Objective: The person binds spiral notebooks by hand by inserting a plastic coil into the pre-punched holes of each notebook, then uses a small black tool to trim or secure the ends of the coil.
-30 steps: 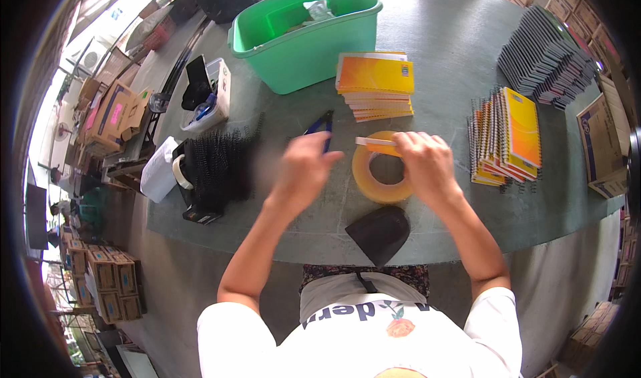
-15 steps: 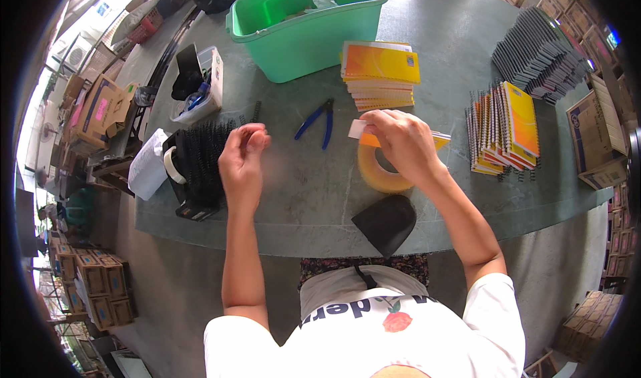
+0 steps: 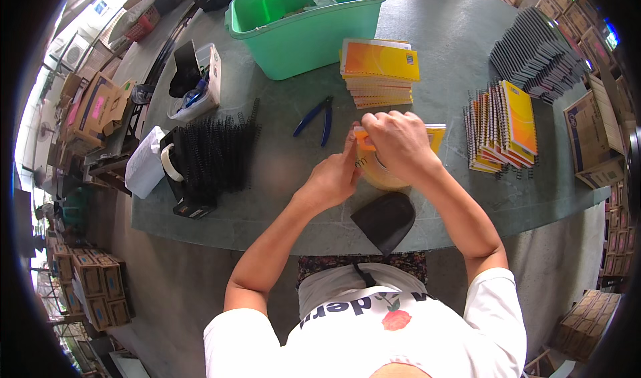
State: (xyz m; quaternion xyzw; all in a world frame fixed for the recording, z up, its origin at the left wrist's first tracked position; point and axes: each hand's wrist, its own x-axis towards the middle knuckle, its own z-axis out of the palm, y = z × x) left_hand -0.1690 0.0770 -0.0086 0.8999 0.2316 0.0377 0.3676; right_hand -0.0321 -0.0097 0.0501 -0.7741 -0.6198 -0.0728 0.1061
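Note:
A yellow-and-orange notebook (image 3: 435,137) is held over the table by my right hand (image 3: 404,144), its fingers closed around the near part. At the notebook's left edge, my left hand (image 3: 334,176) has its fingers pressed together. A short bit of dark spiral coil (image 3: 361,161) shows by those fingertips; the rest is hidden. Below the notebook lies a wide roll of yellowish tape (image 3: 386,177), partly covered by my right hand. Nearer me sits a black, rounded flat piece (image 3: 385,221). Blue-handled pliers (image 3: 314,119) lie beyond my left hand.
Several black spiral coils (image 3: 224,152) stand at the left by a black holder. A green tub (image 3: 307,44) is at the back, with stacked notebooks (image 3: 380,71) before it. Coil-bound notebooks (image 3: 504,127), dark notebooks (image 3: 537,54) and a carton (image 3: 594,137) stand right.
My left hand has moved right from beside the black coils to the notebook's left edge. My right hand still holds the notebook, its knuckles turned slightly.

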